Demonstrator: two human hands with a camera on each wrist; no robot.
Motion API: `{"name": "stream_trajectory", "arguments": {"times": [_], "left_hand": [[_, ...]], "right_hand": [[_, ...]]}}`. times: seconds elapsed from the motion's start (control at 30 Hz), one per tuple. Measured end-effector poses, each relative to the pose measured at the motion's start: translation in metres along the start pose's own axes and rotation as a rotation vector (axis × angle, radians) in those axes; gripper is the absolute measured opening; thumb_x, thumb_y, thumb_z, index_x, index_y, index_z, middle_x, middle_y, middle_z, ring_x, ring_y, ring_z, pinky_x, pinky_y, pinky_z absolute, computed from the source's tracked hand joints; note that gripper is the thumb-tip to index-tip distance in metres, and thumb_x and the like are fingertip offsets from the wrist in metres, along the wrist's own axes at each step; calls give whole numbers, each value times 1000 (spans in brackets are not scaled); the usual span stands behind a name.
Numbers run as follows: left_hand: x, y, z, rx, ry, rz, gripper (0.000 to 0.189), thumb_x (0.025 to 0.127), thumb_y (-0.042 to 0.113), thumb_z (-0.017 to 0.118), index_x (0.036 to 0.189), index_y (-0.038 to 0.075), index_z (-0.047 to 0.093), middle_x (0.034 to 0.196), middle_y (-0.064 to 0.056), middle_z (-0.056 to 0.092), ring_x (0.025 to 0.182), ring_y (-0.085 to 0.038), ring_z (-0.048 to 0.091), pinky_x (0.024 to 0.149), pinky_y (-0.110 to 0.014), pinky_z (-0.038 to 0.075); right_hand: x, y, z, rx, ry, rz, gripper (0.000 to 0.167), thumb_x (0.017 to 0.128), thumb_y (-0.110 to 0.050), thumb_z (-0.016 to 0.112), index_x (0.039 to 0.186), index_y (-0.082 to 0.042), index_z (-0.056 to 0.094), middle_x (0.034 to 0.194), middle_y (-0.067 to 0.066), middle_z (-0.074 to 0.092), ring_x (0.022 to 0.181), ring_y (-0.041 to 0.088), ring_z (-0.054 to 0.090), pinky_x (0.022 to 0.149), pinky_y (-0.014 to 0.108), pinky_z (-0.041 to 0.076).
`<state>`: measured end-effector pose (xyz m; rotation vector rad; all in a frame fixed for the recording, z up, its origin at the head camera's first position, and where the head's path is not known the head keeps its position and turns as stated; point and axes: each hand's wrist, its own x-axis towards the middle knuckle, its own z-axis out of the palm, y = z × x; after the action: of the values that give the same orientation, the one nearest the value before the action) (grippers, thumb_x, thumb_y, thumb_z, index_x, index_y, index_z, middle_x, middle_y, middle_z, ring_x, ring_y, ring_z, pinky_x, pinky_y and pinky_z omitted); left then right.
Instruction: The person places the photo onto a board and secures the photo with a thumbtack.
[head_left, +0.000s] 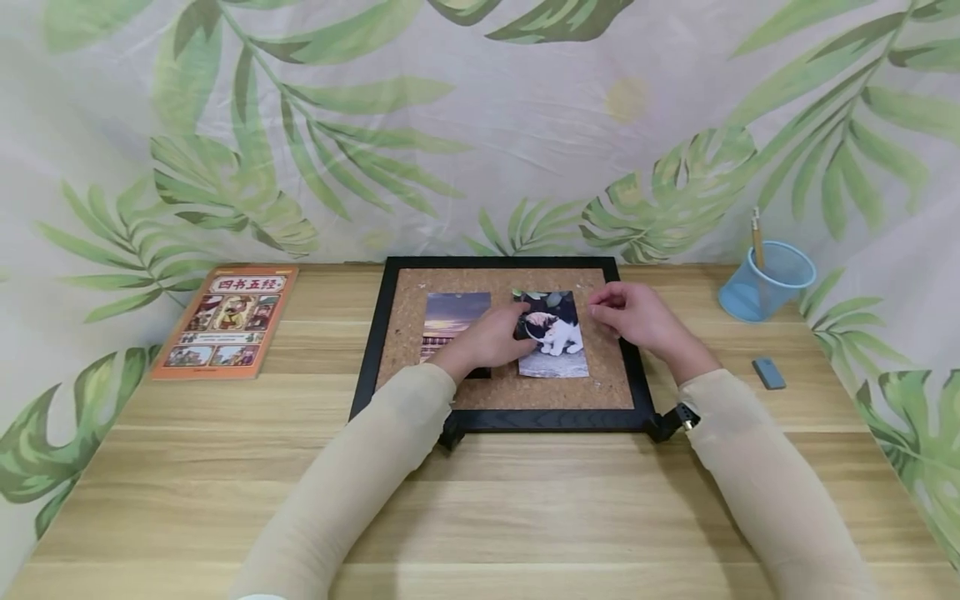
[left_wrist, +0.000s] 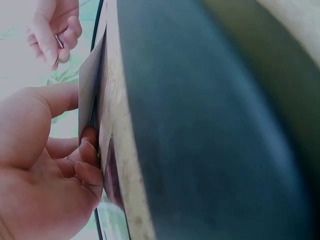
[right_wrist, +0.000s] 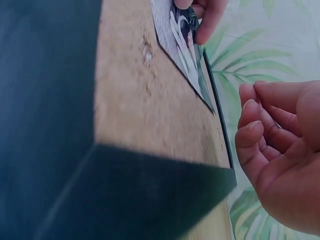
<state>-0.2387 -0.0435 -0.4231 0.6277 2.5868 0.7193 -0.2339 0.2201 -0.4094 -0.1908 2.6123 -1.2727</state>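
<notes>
A cat photo point(head_left: 555, 354) lies against the cork board point(head_left: 502, 396), to the right of a sunset photo point(head_left: 459, 310). My left hand point(head_left: 491, 333) pinches the cat photo at its left side; in the left wrist view the print point(left_wrist: 89, 82) stands a little off the cork, with fingertips behind it. My right hand point(head_left: 633, 315) is just right of the photo, above the board's right side. Its thumb and index finger meet at the tips, and the left wrist view shows a small metal pin point(left_wrist: 59, 41) between its fingers. The sunset photo is partly hidden by my left hand.
A black frame point(head_left: 555, 420) borders the cork. An orange book point(head_left: 225, 323) lies at the back left. At the back right stands a blue mesh cup point(head_left: 742, 293) holding a pencil point(head_left: 757, 237), with a blue-grey eraser point(head_left: 768, 373) in front. A leaf-patterned cloth point(head_left: 517, 125) hangs behind.
</notes>
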Motion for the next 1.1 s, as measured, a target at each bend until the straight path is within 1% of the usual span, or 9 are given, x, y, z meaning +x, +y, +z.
{"name": "stream_trajectory", "arguments": {"times": [0.1,0.2,0.27,0.43,0.6,0.73,0.9,1.0,1.1], "left_hand": [[1,0,0,1,-7,-2,72,108,29,65,168,2,35,172,-21,40,160,-38,38,129,-50,36],[4,-2,1,-10,-10,0,73,107,29,65,167,1,35,171,-22,40,160,-38,38,130,-49,36],[12,-9,6,-4,0,6,73,106,31,65,166,0,37,170,-22,42,159,-38,40,130,-49,36],[33,-27,18,40,15,21,76,104,36,65,166,0,37,168,-22,45,158,-37,42,130,-47,36],[39,-34,22,31,11,23,78,104,37,67,166,0,37,167,-23,45,158,-37,42,130,-48,36],[40,-33,22,29,3,14,77,105,38,68,166,1,37,168,-22,45,158,-36,42,131,-47,34],[41,-32,21,36,-4,11,78,105,38,68,165,1,38,167,-22,45,158,-35,42,131,-47,34],[37,-30,20,26,8,28,78,104,37,69,164,-1,39,166,-24,46,157,-37,42,130,-48,35],[29,-23,15,18,10,37,76,104,34,68,164,-3,39,166,-25,47,157,-38,42,130,-48,35]], "right_hand": [[8,-1,6,31,0,4,21,110,-15,64,121,0,71,88,14,67,74,23,60,64,31,53],[17,-4,11,51,-17,15,20,110,-16,63,120,0,71,90,13,70,73,21,60,62,29,51],[24,-6,14,53,-27,22,20,110,-16,63,120,-1,72,94,13,73,73,20,61,62,28,52],[38,-12,20,63,-48,11,22,111,-13,62,122,2,71,102,18,77,73,18,65,62,27,55],[48,-17,27,78,-51,-11,21,110,-11,62,121,5,71,101,20,77,68,16,63,58,27,54],[56,-17,34,57,-43,-19,19,110,-9,61,118,4,72,98,18,76,64,15,62,55,25,53],[63,-19,40,14,-40,-25,18,111,-7,59,117,4,72,98,19,74,57,12,58,51,24,50],[69,-20,43,-3,-41,-16,18,111,-7,58,117,3,71,97,17,74,55,10,56,49,23,48],[74,-21,45,-24,-41,0,16,110,-8,59,115,2,71,95,14,73,55,9,55,48,23,46]]}}
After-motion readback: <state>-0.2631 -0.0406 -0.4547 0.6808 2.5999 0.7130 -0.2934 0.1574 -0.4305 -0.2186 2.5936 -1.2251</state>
